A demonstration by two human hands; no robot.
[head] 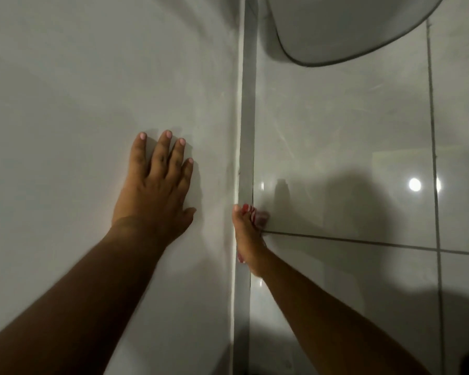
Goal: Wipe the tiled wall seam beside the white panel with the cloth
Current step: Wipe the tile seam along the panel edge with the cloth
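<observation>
The white panel (92,90) fills the left half of the view. Its right edge meets the grey seam strip (247,131), which runs top to bottom beside the glossy tiled wall (336,158). My left hand (155,185) lies flat on the panel, fingers spread, holding nothing. My right hand (248,239) presses edge-on into the seam and is closed on a red-and-white striped cloth (255,213), which shows only past the fingertips and a little under the palm. The cloth touches the tile just above a horizontal grout line (363,240).
A rounded white fixture with a dark rim (349,28) hangs at the top right, close to the seam. A vertical grout line (435,171) runs down the right tiles. A lamp reflection (414,184) glares on the tile.
</observation>
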